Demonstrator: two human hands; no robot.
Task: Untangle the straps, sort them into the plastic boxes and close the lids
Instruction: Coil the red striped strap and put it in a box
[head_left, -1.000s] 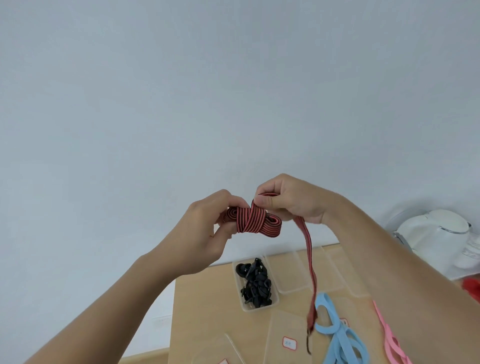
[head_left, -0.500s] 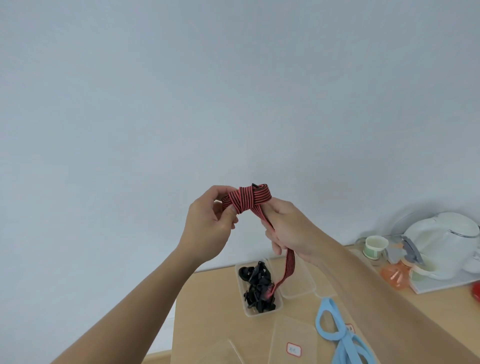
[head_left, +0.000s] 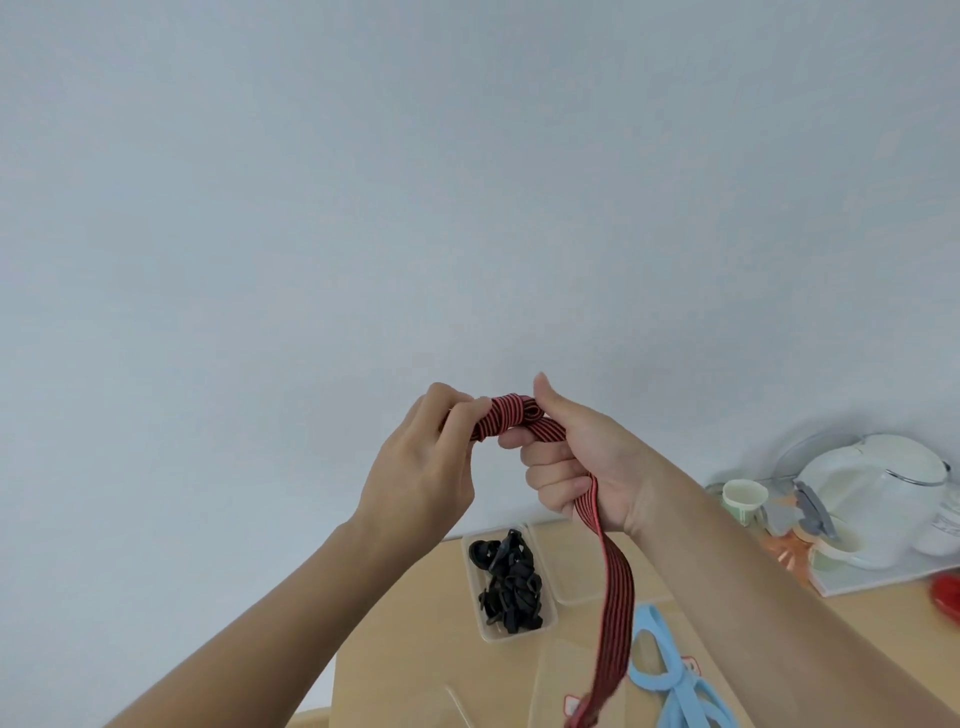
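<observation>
Above the wooden table (head_left: 415, 670), both hands grip a red-and-black striped strap (head_left: 506, 415). Left hand (head_left: 421, 467) pinches its coil at 9 o'clock; right hand (head_left: 576, 467) clasps the tail.

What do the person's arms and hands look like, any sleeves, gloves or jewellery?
The left hand and right hand are bare: no gloves, and no rings show on the fingers. The left forearm and right forearm are bare too, with no sleeve, watch or bracelet in view.
</observation>
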